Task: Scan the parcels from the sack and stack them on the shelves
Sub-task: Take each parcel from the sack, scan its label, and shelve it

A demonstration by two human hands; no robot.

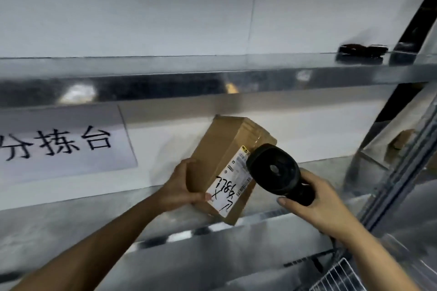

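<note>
Parcel (pixel 222 149), brown cardboard with a white label (pixel 233 182), held tilted above the lower shelf (pixel 71 227) near its front edge, left hand (pixel 182 186) gripping its lower corner, right hand (pixel 316 201) wrapped round a black scanner (pixel 274 170) aimed at the label.

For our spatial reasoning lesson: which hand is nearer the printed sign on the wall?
Left. The left hand, holding the cardboard parcel, is just right of the sign; the right hand, gripping the scanner, is farther right beyond the parcel.
</note>
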